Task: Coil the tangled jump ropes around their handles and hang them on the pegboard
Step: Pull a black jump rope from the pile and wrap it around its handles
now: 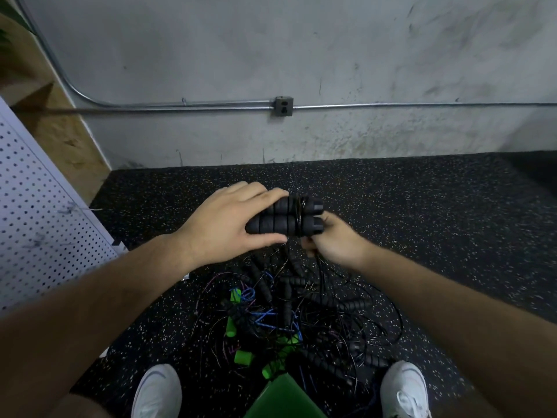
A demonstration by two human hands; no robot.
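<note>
At mid-frame the left hand [229,224] grips the two black handles [286,220] side by side, fingers [269,196] wrapped over them; the right hand [334,242] pinches the cord [299,217] just beneath. Each turn should lie taut against the last.

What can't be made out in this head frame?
All head view:
- Left ends of the black handles: covered by the left hand.
- How many turns of cord are wound on: too fine and dark to count.
- Right hand fingertips: curled away under the handles.
- Pegboard: cut off by the left edge, no pegs visible.
- Pile of ropes: too tangled to count.
- Green object: cut off by the bottom edge.
</note>
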